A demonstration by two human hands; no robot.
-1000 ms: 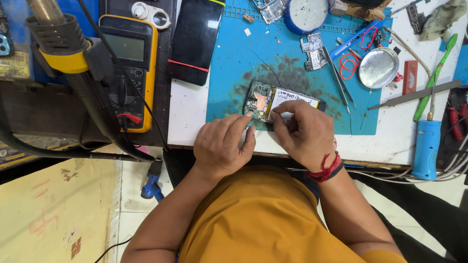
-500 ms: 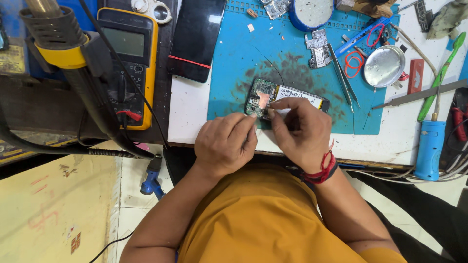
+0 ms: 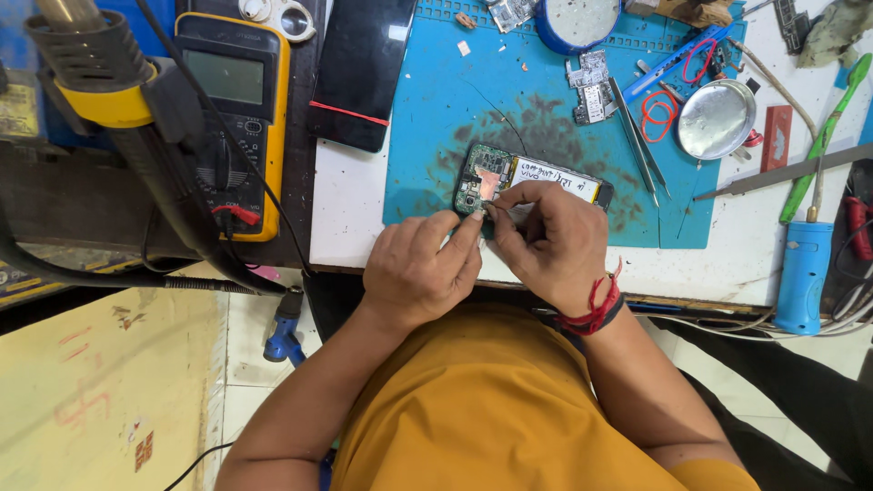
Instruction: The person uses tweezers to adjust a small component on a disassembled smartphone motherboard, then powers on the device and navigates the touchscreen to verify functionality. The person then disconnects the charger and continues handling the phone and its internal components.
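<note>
On the blue mat (image 3: pixel 436 136), left hand (image 3: pixel 420 265) and right hand (image 3: pixel 555 241) pinch fingertips together over an opened phone (image 3: pixel 509 177) on the worktop (image 3: pixel 346 227)

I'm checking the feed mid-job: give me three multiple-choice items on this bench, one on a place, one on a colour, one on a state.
1. Where does the opened phone lie?
A. on the blue mat
B. on the floor
C. on the multimeter

2. What colour is the band on the right wrist?
A. green
B. red
C. white

3. What state is the phone in?
A. closed, screen up
B. wrapped in cloth
C. back off, board and battery bare

Answers: 1 A, it rests at the mat's near edge. 2 B, red cord circles the wrist. 3 C, the green board shows by the left hand and right hand.
</note>
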